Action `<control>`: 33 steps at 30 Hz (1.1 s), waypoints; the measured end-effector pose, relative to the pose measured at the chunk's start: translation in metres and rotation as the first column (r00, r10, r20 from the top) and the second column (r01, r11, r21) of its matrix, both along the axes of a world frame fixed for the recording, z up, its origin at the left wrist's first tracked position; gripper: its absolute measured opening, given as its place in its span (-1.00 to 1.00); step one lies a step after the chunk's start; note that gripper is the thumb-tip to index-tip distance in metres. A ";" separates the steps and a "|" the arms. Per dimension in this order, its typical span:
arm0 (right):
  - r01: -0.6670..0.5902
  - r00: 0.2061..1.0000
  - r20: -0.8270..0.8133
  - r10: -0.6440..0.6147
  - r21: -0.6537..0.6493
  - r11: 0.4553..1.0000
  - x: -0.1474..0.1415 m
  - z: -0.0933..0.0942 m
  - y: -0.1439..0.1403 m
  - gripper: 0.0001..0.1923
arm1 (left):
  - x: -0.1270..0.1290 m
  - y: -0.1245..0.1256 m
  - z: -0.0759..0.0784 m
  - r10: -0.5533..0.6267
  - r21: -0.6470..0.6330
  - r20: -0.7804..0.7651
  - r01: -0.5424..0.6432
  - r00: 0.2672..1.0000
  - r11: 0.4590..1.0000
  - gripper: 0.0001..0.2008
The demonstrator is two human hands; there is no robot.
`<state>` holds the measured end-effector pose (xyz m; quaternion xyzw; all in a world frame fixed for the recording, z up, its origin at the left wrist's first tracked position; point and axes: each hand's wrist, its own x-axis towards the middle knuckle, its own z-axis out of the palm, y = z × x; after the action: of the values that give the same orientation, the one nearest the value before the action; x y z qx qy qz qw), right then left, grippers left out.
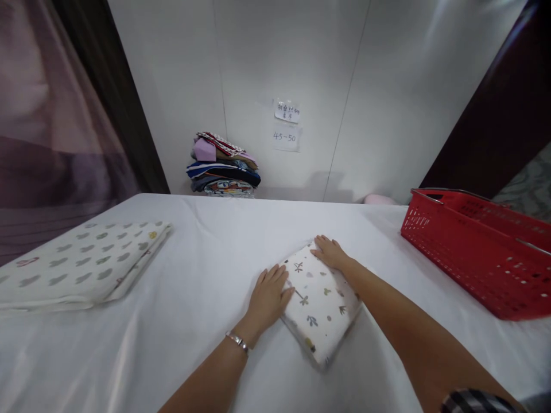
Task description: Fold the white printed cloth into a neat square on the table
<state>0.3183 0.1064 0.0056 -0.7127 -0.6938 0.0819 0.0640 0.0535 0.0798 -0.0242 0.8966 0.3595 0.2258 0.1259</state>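
Observation:
A folded white cloth (321,298) with small plant prints lies at an angle on the white-covered table, one corner pointing toward me. My left hand (270,292) rests flat on its left corner, fingers stretched out. On the far corner lies my right hand (329,251), also flat, with the fingers extended. Neither hand grips the cloth; both press on it from above. A bracelet (238,342) circles my left wrist.
To the left lies a larger folded cloth (81,261) with grey shapes. A red perforated basket (469,252) stands at the right. Behind the table, a pile of folded fabrics (224,163) sits by the wall, near two paper notes (287,137).

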 end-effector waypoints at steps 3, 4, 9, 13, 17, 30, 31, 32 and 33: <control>0.035 0.992 -0.128 -0.024 0.082 0.996 0.008 -0.006 0.004 -0.45 | 0.000 0.000 -0.002 0.002 0.009 -0.010 -0.002 1.000 1.000 -0.58; 0.081 0.980 -0.190 -0.057 0.122 0.989 0.012 -0.008 0.006 -0.47 | 0.000 0.001 -0.002 0.004 0.008 -0.012 -0.004 1.000 1.000 -0.57; 0.341 0.911 -0.318 -0.264 0.216 0.915 0.039 -0.011 0.014 -0.57 | -0.001 0.001 -0.002 -0.001 -0.003 -0.024 0.001 1.000 1.000 -0.57; 0.361 0.904 -0.313 -0.291 0.198 0.911 0.047 -0.012 0.022 -0.75 | -0.002 0.001 -0.001 0.001 0.008 -0.040 -0.001 0.999 1.000 -0.56; 0.390 0.899 -0.299 -0.321 0.206 0.898 0.041 -0.012 0.027 -0.84 | -0.003 0.001 -0.002 -0.001 0.019 -0.040 0.002 0.999 1.000 -0.57; 0.488 0.853 -0.313 -0.417 0.197 0.851 0.039 -0.014 0.041 -0.88 | -0.003 0.002 -0.004 -0.010 0.019 -0.019 0.010 1.000 1.000 -0.57; 0.487 0.855 -0.305 -0.421 0.188 0.853 0.039 -0.015 0.042 -0.88 | -0.003 0.002 -0.005 -0.011 0.021 -0.013 0.011 1.000 1.000 -0.57; 0.486 0.856 -0.295 -0.424 0.180 0.855 0.039 -0.016 0.042 -0.87 | -0.003 0.002 -0.005 -0.010 0.022 -0.010 0.010 1.000 1.000 -0.57; 0.485 0.858 -0.283 -0.429 0.172 0.857 0.039 -0.016 0.042 -0.86 | -0.003 0.002 -0.005 -0.008 0.025 -0.009 0.008 1.000 1.000 -0.57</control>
<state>0.3576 0.1485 -0.0107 -0.8300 -0.4955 0.0642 0.2480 0.0502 0.0815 -0.0295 0.9007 0.3534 0.2257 0.1139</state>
